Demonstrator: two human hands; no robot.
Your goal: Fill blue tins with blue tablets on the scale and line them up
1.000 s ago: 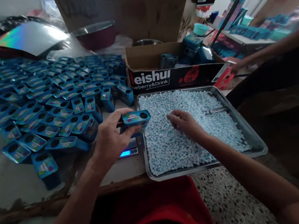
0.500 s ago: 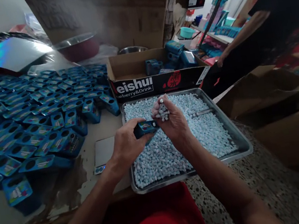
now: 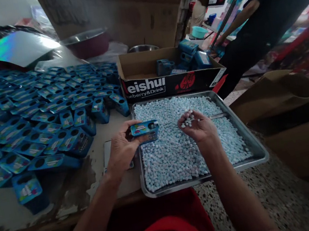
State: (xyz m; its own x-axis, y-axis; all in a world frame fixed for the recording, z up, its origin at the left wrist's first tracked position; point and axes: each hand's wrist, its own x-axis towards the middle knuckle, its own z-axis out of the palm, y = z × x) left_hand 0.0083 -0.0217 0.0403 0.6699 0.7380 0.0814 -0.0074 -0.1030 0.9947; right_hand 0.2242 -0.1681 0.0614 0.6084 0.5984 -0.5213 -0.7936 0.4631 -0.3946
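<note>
My left hand (image 3: 123, 149) grips a small blue tin (image 3: 145, 130) with a round hole in its top, held over the left edge of a metal tray (image 3: 255, 141). The tray is filled with small pale blue candies (image 3: 176, 155). My right hand (image 3: 198, 127) is palm up above the tray, cupped around a few of the candies, just right of the tin. A small digital scale (image 3: 108, 153) lies on the table under my left wrist.
Many matching blue tins (image 3: 40, 111) cover the table to the left. A black cardboard box (image 3: 165, 77) with more tins stands behind the tray, with large cartons and a metal bowl (image 3: 86, 42) beyond. Two other people (image 3: 261, 29) stand at the right.
My right hand has drawn away from the tin and lowered over the tray, still holding candies. The tin has turned so its top faces up.
</note>
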